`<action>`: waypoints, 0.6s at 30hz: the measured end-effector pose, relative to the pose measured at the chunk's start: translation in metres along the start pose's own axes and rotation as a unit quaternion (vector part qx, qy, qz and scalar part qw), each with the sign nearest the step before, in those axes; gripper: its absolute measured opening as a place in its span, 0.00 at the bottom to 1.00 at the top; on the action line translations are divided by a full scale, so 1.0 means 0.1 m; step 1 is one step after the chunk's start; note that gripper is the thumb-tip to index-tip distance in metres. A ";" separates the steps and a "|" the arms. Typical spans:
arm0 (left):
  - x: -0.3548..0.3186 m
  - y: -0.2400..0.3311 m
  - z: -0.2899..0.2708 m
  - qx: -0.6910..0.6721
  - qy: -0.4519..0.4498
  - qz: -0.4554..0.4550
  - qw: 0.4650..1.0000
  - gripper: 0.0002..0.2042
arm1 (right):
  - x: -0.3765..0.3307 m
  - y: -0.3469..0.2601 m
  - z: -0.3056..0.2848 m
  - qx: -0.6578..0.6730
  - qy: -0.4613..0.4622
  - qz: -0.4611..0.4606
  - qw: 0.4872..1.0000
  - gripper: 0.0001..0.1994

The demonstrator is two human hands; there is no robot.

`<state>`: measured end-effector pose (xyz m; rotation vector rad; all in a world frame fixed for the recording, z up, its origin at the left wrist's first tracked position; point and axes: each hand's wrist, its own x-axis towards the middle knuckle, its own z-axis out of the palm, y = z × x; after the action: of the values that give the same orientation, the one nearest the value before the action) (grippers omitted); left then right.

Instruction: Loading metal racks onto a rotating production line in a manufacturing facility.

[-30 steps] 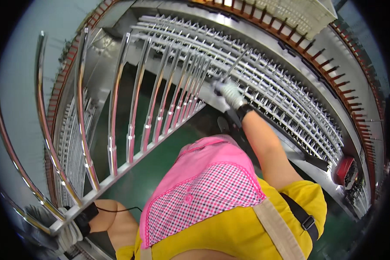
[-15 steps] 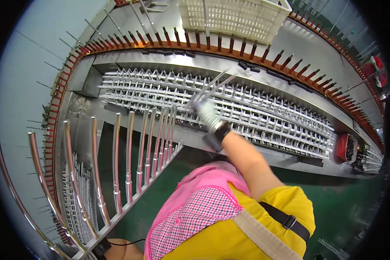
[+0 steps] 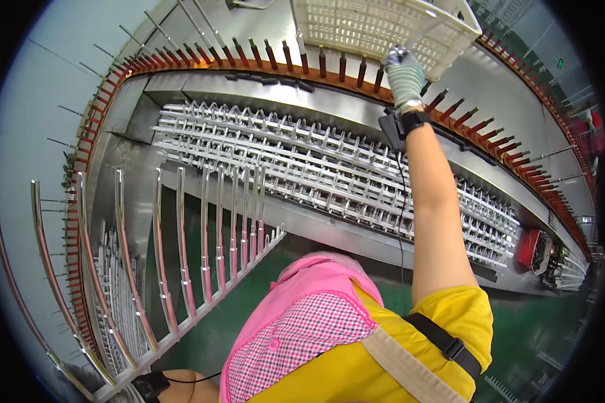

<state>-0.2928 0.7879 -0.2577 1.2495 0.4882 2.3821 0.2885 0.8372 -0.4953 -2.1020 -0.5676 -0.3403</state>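
My right hand (image 3: 405, 77), in a striped knitted glove, reaches out over the far belt edge to a cream plastic basket (image 3: 363, 30). Its fingers are curled around thin, shiny metal rods (image 3: 420, 30), which blur against the basket wall. A rack of upright metal tubes, with a straight bar (image 3: 202, 310) along its foot, slants across the lower left. By the bar's near end is my left wrist; that hand's fingers are hidden, so its grip cannot be made out.
Several rows of metal pieces lie in a long steel trough (image 3: 302, 154). Beyond it curves an orange conveyor rail (image 3: 343, 80) with dark upright pegs. A red box (image 3: 533, 252) stands at the trough's right end. More metal racks (image 3: 117, 295) are stacked at the left.
My right hand has moved up and right from above the trough to the basket, the arm now stretched out. The tube rack's near end has shifted left in the view.
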 end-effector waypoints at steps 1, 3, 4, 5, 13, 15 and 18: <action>0.01 -0.08 0.05 -0.011 0.007 -0.001 1.000 0.15 | -0.01 -0.07 0.01 -0.052 0.010 -0.050 0.997 0.14; 0.05 -0.11 0.08 0.016 -0.015 0.023 0.999 0.17 | -0.06 -0.42 -0.01 -0.142 -0.039 -0.069 0.987 0.13; 0.06 -0.12 0.12 0.014 -0.018 0.023 0.999 0.17 | -0.02 -0.45 0.11 -0.181 -0.042 -0.079 0.979 0.12; 0.06 -0.09 0.16 0.019 0.015 0.036 0.999 0.17 | -0.03 -0.52 0.18 -0.162 -0.045 -0.072 0.983 0.13; 0.10 -0.06 0.43 0.074 0.056 0.086 0.992 0.20 | -0.36 0.06 0.24 0.241 -0.058 0.024 0.968 0.07; 0.12 -0.07 0.47 0.067 0.053 0.086 0.993 0.20 | -0.26 0.26 -0.11 0.330 0.025 0.036 0.943 0.05; 0.17 -0.16 0.54 0.055 0.037 0.072 0.995 0.20 | 0.12 0.39 -0.61 0.401 0.166 0.105 0.895 0.06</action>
<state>-0.2535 0.8165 -0.2248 1.2865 0.5765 2.5609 0.3174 0.7704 -0.4839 -1.2468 -0.2076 -0.2685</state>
